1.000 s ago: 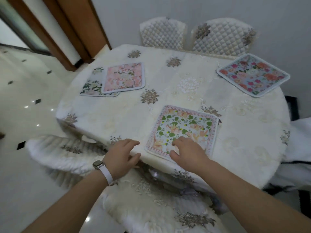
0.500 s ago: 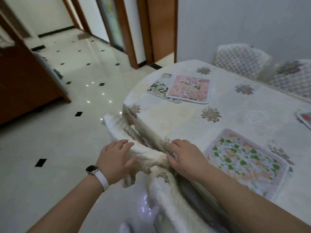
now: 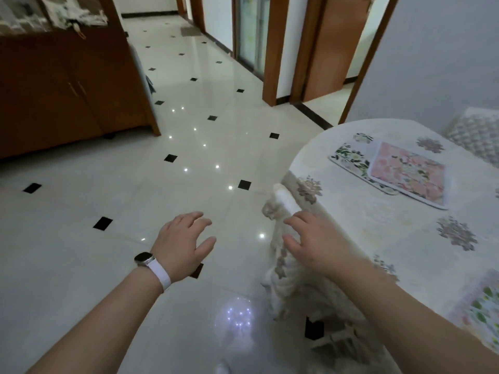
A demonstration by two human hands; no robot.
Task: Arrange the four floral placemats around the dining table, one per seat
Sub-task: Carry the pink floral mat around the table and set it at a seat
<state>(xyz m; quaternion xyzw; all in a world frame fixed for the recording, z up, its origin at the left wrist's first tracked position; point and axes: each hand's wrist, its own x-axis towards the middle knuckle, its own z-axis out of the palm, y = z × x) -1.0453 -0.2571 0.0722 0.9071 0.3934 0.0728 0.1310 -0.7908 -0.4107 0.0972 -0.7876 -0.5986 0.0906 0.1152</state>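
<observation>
My right hand [image 3: 318, 238] rests palm-down with fingers loosely spread on the cream fabric-covered chair back [image 3: 286, 238] tucked against the table's edge; it steadies itself there and grips nothing that I can make out. My left hand [image 3: 181, 244] hangs free above the glossy white floor tiles [image 3: 135, 184], fingers open and slightly curled, empty, with a white-strapped wristwatch [image 3: 151, 263] on that wrist. Both hands look idle because I seem to be walking round the table's curve toward the next seat.

From my right hand, the two stacked mats lie at about two o'clock, well apart from it on the round table under its pale embroidered tablecloth [image 3: 378, 211]: a pink floral rectangular placemat [image 3: 410, 174] overlaps a white placemat with green leaves and pale blossoms [image 3: 348, 155], which peeks out at its nine o'clock side. They overlap, I judge, because neither has been dealt out to a seat. At four o'clock from the right hand, near the frame's edge, a green-leafed placemat with a pink border [image 3: 483, 309] already lies flat.
</observation>
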